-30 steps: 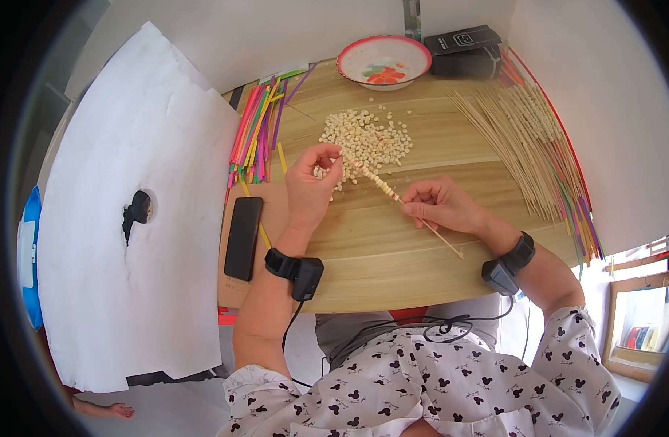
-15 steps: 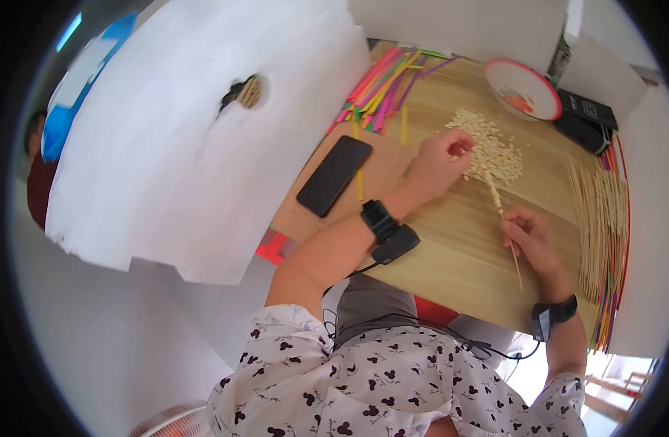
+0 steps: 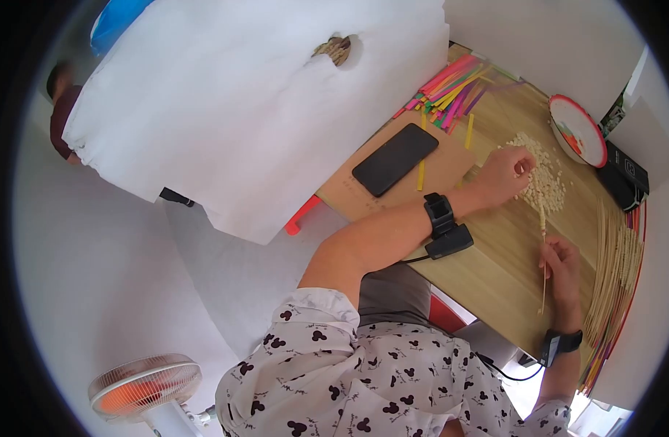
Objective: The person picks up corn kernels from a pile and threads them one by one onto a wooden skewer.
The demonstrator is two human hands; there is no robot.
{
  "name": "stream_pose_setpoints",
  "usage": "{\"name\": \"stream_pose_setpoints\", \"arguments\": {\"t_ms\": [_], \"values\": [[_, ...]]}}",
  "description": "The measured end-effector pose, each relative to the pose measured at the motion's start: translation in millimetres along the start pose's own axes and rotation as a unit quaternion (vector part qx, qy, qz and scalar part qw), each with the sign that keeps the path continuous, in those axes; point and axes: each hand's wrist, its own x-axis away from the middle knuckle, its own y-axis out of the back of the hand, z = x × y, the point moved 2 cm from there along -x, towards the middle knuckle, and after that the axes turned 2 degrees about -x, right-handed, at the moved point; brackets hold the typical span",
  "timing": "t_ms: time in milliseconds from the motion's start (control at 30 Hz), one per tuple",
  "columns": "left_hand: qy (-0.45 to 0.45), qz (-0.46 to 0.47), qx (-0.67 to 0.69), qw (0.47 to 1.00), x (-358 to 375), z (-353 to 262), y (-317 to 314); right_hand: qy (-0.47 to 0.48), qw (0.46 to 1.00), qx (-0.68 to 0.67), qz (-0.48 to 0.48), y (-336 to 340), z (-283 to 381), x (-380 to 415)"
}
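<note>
My right hand [image 3: 561, 266] is closed round a thin wooden stick [image 3: 543, 288] low on its shaft. Small cream beads [image 3: 542, 213] are threaded along the stick's upper part, whose tip points into a heap of loose cream pieces [image 3: 545, 175]. At the heap's left edge, my left hand [image 3: 508, 175] has its thumb and fingers curled together in a pinch. Whatever sits between those fingertips is too small to make out. Both wrists wear black straps with a small device.
A black phone [image 3: 395, 159] lies on brown cardboard [image 3: 451, 156]. Behind it are coloured strips [image 3: 451, 91]. A red-rimmed bowl [image 3: 578, 131] stands by a black box [image 3: 623, 175]. Many thin sticks [image 3: 612, 269] line the right edge. White sheeting [image 3: 239, 109] covers the left; a fan [image 3: 146, 386] stands below.
The camera view has turned, so the table and both hands appear farther right and the fan shows more. My right hand keeps hold of the stick; my left stays pinched at the heap.
</note>
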Motion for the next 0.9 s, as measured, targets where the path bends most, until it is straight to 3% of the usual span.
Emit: {"name": "stream_pose_setpoints", "arguments": {"t_ms": [167, 300, 500, 600, 667, 900], "values": [[-0.023, -0.03, -0.031, 0.999, -8, 6, 5, -0.009, 0.999, -0.026, -0.022, 4, 10, 0], [0.04, 0.052, -0.111, 0.992, -12, -7, 12, -0.006, 0.996, -0.083, -0.019, 9, 10, -1], [0.114, 0.176, -0.078, 0.975, -8, -13, 11, -0.02, 0.993, -0.117, 0.001, 7, 16, 4], [0.077, 0.23, -0.15, 0.959, -10, -20, 9, -0.02, 0.993, -0.12, 0.01, 10, 15, 4], [0.004, 0.274, -0.209, 0.939, -10, -25, 5, -0.017, 0.992, -0.125, 0.011, 9, 12, 4], [-0.128, 0.262, -0.299, 0.909, 0, -22, -9, -0.007, 0.989, -0.142, 0.027, 9, 7, 2]]}}
